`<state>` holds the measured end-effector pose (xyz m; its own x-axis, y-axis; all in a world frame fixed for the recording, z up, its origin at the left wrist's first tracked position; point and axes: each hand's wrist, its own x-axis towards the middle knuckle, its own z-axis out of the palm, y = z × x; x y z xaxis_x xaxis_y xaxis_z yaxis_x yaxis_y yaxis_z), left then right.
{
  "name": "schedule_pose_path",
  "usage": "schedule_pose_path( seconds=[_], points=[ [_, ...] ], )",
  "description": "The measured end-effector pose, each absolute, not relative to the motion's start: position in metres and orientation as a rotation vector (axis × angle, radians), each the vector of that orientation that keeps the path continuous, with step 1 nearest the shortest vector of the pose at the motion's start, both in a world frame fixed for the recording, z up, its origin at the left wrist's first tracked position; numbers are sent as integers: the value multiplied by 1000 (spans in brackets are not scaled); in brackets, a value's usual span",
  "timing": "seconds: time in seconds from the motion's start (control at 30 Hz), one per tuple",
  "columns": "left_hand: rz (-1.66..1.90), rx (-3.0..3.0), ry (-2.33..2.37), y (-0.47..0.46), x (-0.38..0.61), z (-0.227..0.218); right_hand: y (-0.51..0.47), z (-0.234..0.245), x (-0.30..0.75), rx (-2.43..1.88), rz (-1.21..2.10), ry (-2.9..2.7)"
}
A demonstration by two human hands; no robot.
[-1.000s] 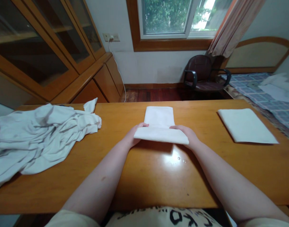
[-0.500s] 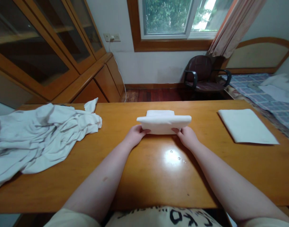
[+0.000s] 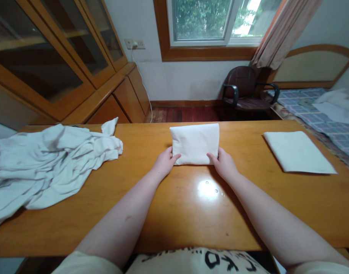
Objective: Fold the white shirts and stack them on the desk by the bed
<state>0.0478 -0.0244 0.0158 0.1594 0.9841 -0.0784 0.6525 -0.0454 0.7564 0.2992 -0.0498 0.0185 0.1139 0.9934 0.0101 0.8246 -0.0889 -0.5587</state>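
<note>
A white cloth (image 3: 195,144), folded into a rectangle, is at the middle of the wooden table (image 3: 174,213). My left hand (image 3: 166,161) grips its near left corner, thumb on top and fingers behind the edge. On the opposite side, my right hand (image 3: 222,162) pinches the near right corner in the same way. The underside of the cloth is hidden, and I cannot tell whether it rests fully on the table.
A crumpled heap of white cloth (image 3: 57,163) covers the table's left side. Another flat, folded white cloth (image 3: 298,152) lies at the right. Small water drops (image 3: 216,191) dot the wood near me. Beyond the table stand a chair (image 3: 245,89) and a glass-fronted cabinet (image 3: 63,57).
The raised fold of the cloth has gone over to the far side, so the cloth now shows as one smooth rectangle. Both hands keep their hold at its near corners.
</note>
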Motion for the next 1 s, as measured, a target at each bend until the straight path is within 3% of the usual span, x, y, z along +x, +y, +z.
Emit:
schedule_pose_path(
  seconds=[0.6, 0.87, 1.0],
  points=[
    [328, 1890, 1897, -36, 62, 28, -50, 14, 301, -1873, 687, -1541],
    [526, 2103, 1943, -41, 60, 27, -48, 16, 300, -1898, 656, -1488],
    [545, 2377, 1709, -47, 66, 28, -50, 14, 300, -1903, 563, -1506]
  ],
)
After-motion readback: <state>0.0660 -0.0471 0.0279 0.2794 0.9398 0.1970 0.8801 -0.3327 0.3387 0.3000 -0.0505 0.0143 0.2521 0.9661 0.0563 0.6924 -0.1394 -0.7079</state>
